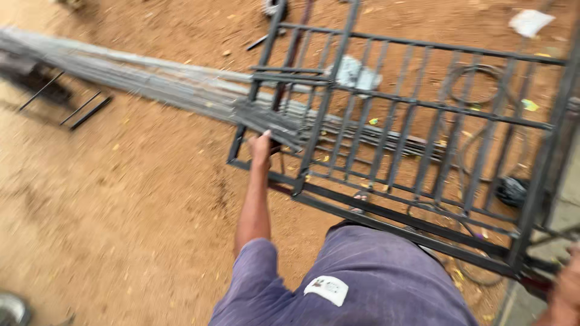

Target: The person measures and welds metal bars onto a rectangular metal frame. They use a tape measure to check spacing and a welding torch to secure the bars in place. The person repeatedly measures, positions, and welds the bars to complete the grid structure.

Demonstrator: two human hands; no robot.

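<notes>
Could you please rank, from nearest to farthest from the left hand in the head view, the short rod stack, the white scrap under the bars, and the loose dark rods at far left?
From the left hand:
1. Short rod stack, touching, just above.
2. White scrap, up-right, beneath the metal frame.
3. Loose dark rods, far left on the dirt.

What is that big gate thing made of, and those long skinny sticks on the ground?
The gate frame looks like metal, probably steel, dark and dull: thin straight bars joined in a grid. The long rods look like bare grey steel with a faint shine. The left hand reaches their ends. The ground looks like reddish-brown dirt.
</notes>
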